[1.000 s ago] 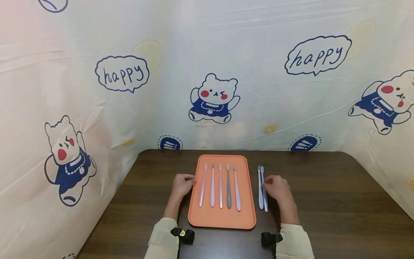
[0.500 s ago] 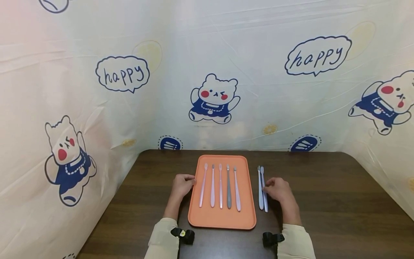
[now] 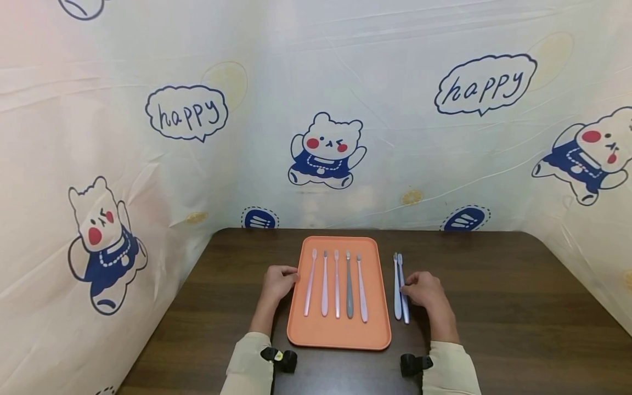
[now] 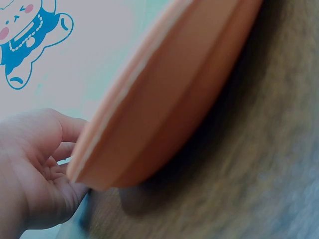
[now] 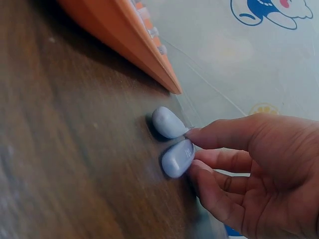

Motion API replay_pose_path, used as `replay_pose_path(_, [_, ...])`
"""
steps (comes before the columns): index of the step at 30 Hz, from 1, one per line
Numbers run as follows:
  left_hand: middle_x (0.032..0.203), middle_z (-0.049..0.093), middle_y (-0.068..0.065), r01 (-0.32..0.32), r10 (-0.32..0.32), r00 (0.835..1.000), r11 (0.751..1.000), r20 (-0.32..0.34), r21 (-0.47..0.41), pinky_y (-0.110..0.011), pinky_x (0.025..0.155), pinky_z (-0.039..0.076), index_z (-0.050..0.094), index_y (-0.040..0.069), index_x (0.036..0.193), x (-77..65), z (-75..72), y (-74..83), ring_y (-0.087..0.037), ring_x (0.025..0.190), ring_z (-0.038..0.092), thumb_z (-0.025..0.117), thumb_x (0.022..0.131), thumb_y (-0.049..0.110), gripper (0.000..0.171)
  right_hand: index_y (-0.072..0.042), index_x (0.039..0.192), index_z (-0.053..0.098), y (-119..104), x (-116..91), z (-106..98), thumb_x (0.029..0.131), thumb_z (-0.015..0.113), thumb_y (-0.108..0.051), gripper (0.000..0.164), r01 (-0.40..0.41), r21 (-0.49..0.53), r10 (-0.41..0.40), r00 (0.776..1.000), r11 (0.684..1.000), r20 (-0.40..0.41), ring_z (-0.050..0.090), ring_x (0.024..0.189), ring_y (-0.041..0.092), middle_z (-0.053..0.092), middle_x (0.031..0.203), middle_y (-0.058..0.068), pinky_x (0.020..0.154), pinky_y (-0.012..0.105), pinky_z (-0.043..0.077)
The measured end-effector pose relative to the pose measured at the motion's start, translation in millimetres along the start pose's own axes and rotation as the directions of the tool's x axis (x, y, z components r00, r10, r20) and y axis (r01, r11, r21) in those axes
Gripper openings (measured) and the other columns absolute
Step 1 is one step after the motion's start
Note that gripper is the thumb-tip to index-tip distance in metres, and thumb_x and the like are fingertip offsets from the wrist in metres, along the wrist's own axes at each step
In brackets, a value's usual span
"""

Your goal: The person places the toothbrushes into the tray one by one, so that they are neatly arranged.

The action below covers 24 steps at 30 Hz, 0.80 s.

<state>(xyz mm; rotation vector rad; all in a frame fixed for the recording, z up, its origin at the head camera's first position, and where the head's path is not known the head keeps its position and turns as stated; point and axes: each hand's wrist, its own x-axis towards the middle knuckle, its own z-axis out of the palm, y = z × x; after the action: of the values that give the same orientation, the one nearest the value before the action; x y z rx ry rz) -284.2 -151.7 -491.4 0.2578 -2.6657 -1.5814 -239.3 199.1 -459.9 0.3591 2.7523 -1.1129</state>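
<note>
An orange tray [image 3: 339,333] holds several toothbrushes lying side by side, among them a grey toothbrush [image 3: 349,291] and a lilac toothbrush [image 3: 362,296]. My left hand [image 3: 277,282] grips the tray's left rim; in the left wrist view its fingers and thumb meet at the tray edge [image 4: 134,114]. Right of the tray, two pale blue toothbrushes lie close together on the table. My right hand [image 3: 425,289] pinches the right-hand toothbrush [image 3: 405,310] between thumb and fingers. The other blue toothbrush [image 5: 168,123] lies just left of it, beside my fingertip.
Everything rests on a dark wood table [image 3: 513,307]. Behind and at the sides hangs a pale curtain [image 3: 395,109] printed with bears and "happy" bubbles. Each wrist wears a black camera, such as the right one [image 3: 413,364].
My right hand has shifted slightly right and nearer to me along the right-hand toothbrush. The left hand, the tray and its toothbrushes stay where they were.
</note>
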Motion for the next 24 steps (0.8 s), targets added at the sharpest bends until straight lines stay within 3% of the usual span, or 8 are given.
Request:
replay_pose_path(7, [0.098, 0.074, -0.016, 0.006, -0.006, 1.000, 1.000, 0.000, -0.003, -0.029, 0.067, 0.055, 0.075, 0.002, 0.104, -0.7, 0.4, -0.8, -0.016, 0.077, 0.066, 0.066, 0.087, 0.015, 0.023, 0.003, 0.099, 0.067, -1.6, -2.1, 1.1, 0.085, 0.069, -0.015, 0.023, -0.021, 0.004, 0.021, 1.000, 1.000, -0.008, 0.064, 0.070, 0.016, 0.066, 0.089, 0.016, 0.061, 0.027, 0.054])
replay_pose_path(14, [0.098, 0.074, -0.016, -0.007, 0.007, 1.000, 1.000, -0.002, -0.006, -0.028, 0.066, 0.054, 0.075, 0.001, 0.103, -0.9, 0.6, -0.7, -0.015, 0.077, 0.066, 0.066, 0.087, 0.014, 0.023, -0.001, 0.086, 0.068, -2.2, -2.6, 1.7, 0.083, 0.070, -0.018, 0.018, -0.005, -0.057, 0.003, 0.999, 0.998, -0.049, 0.060, 0.064, 0.015, 0.065, 0.074, 0.009, 0.056, 0.025, 0.046])
replay_pose_path(24, [0.100, 0.073, -0.017, -0.004, 0.004, 1.000, 1.000, -0.003, -0.011, -0.029, 0.067, 0.055, 0.075, 0.001, 0.104, -0.8, 0.6, 0.0, -0.016, 0.079, 0.065, 0.065, 0.088, 0.014, 0.023, -0.004, 0.076, 0.067, -2.2, -1.5, 4.2, 0.084, 0.068, -0.020, 0.018, -0.052, -0.049, 0.050, 0.998, 0.997, -0.040, 0.057, 0.062, 0.015, 0.061, 0.066, 0.004, 0.053, 0.026, 0.042])
